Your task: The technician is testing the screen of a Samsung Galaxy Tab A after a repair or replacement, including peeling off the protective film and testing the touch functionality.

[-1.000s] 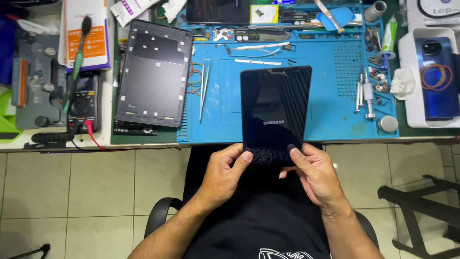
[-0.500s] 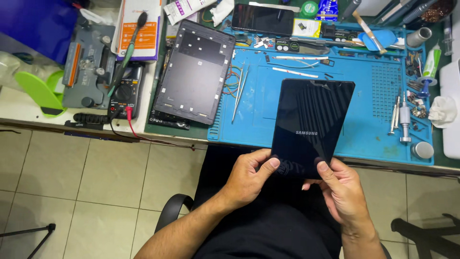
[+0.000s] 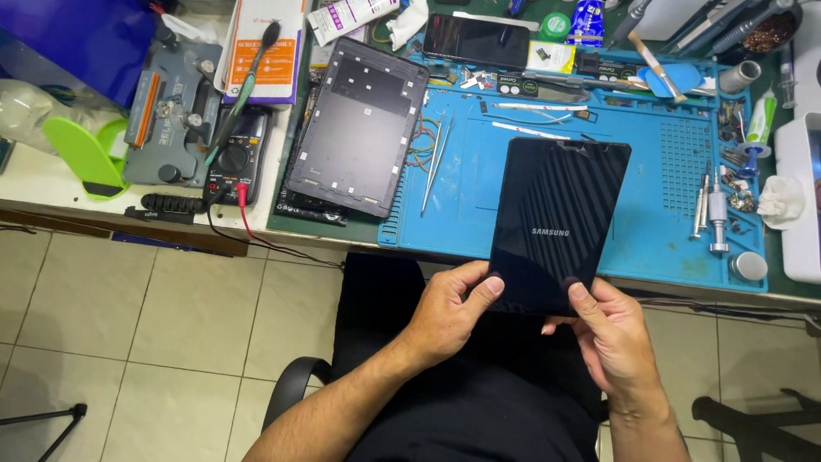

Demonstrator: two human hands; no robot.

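Note:
A black tablet back cover (image 3: 554,222) is held upright-tilted over the front edge of the blue work mat (image 3: 479,214). My left hand (image 3: 449,312) grips its lower left corner with the thumb on its face. My right hand (image 3: 611,334) grips its lower right corner, thumb on top. A second tablet body (image 3: 359,124), dark grey with its inside showing, lies flat on the bench to the left of the mat, apart from both hands.
Tweezers (image 3: 434,162) lie between the grey tablet and the mat. Screwdrivers (image 3: 711,210) and small parts sit at the mat's right. A multimeter (image 3: 235,158) with a red lead, a grey jig (image 3: 167,115), a phone (image 3: 476,40) and a brush (image 3: 654,60) crowd the bench. Tiled floor lies below.
The view has swung left and the bench appears shifted right. Both hands keep hold of the black cover, which tilts slightly more to the right.

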